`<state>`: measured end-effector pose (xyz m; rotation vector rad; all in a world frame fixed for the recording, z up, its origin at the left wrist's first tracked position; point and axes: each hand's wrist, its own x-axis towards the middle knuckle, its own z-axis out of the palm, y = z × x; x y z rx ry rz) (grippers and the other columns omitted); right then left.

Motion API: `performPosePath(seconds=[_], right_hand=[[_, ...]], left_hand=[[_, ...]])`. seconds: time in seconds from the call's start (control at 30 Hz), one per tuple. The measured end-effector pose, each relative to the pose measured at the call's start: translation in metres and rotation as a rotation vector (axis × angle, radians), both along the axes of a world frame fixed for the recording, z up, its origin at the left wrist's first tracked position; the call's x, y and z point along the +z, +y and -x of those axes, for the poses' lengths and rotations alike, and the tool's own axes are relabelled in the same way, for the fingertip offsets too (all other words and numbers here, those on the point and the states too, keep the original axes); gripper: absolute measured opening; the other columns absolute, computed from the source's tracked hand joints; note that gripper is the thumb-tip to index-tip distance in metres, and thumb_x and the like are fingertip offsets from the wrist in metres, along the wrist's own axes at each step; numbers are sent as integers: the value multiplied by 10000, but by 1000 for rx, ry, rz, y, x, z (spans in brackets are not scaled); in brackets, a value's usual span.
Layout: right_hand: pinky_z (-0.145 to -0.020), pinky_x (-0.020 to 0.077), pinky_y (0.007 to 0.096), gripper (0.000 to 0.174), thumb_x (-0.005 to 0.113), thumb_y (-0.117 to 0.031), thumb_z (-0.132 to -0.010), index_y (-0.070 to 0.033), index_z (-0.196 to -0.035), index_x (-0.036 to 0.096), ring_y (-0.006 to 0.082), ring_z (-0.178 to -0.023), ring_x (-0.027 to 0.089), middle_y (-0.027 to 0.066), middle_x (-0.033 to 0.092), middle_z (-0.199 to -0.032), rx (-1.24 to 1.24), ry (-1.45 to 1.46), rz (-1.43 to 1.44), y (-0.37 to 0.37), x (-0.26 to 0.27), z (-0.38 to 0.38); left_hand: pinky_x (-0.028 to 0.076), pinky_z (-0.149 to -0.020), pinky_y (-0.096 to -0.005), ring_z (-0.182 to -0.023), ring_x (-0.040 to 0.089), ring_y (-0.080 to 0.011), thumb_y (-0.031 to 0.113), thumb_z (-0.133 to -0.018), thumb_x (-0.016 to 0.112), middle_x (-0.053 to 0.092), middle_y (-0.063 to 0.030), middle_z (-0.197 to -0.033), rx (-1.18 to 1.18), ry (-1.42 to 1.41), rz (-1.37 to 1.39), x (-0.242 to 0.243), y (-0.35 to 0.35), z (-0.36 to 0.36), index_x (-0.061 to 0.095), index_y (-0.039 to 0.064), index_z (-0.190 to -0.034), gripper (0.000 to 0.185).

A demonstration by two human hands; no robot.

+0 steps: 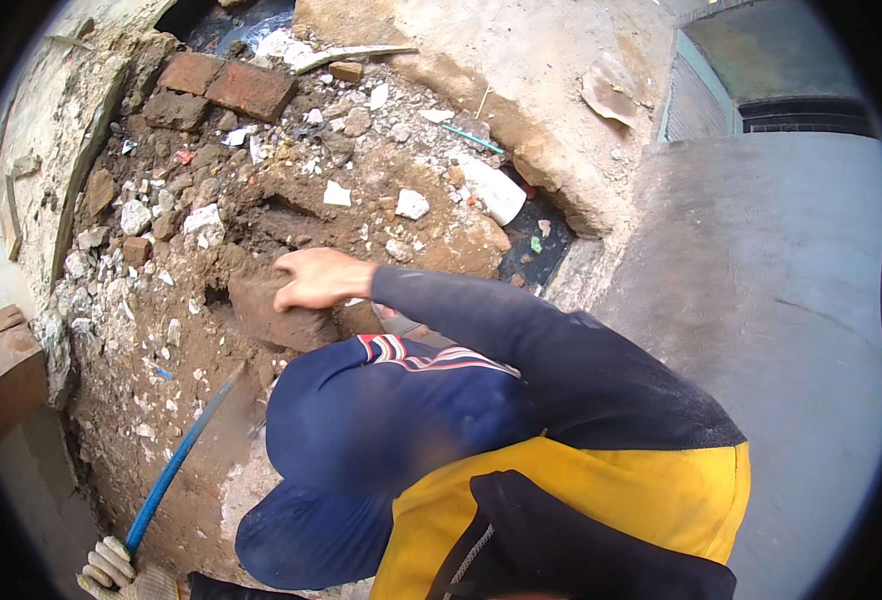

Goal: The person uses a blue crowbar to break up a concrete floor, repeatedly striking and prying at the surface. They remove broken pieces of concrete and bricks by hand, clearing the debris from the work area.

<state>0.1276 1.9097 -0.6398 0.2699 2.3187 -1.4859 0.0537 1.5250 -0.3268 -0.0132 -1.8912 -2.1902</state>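
My bare right hand (319,279) reaches in from the right in a dark sleeve, its bent fingers gripping a soil-covered reddish brick (261,309) in the dirt, just beyond my knee. At the lower left, my left hand (113,571), in a knitted work glove, is closed round the lower end of a blue metal bar (174,463). The bar slants up to the right, and its bare, narrow tip lies near the soil below the brick. My bent knees, in blue trousers, hide part of the ground beside the brick.
Rubble and soil (208,420) surround me. Red bricks (250,88) lie at the upper left. A white plastic pipe piece (492,187) rests beside a dark wet channel (538,240). A broken concrete edge (85,172) borders the left; a grey metal sheet (771,300) stands right.
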Motion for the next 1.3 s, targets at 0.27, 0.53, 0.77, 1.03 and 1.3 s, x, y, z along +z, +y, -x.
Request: performPosePath(seconds=[0.27,0.53,0.77,1.03,1.3], right_hand=[[-1081,498,366,838,810,-383,-859,11,-1541,523,259,-1257,648,206,656,-1410,-708,-80,-10,174,-18,-173],[-1159,435,372,752,830,-286,-861,-32,-1519,569,275,-1315,628,209,677,-1395,-845,-192,-39,304,-66,-226],[-784,609,359,567,770,-208,-931,-10,-1434,596,259,-1019,728,172,726,-1234,-1411,-168,-154,291,-95,-293],[-872,625,469,664,695,-395,-1027,-60,-1548,454,348,-1250,626,198,502,-1548,-1710,-336,391,221,-170,-297],[-720,626,391,479,736,-180,-985,71,-1375,618,298,-1031,716,199,705,-1255,-1880,-174,146,241,-192,-274]], left_hand=[[256,-499,-319,-480,230,-112,246,-1070,467,145,47,-637,102,128,160,-4,9,5,344,247,-750,343],[247,-490,-308,-478,228,-104,243,-1062,494,133,58,-640,62,54,115,-2,9,26,336,276,-732,368],[245,-495,-311,-484,227,-109,268,-1066,496,137,53,-635,69,71,200,2,22,12,350,261,-737,360],[230,-504,-308,-495,217,-107,264,-1063,498,124,54,-640,104,64,179,0,14,6,351,261,-735,360],[249,-580,-302,-607,255,-128,222,-1113,433,176,18,-679,-113,-27,28,0,-10,17,268,215,-740,408]])
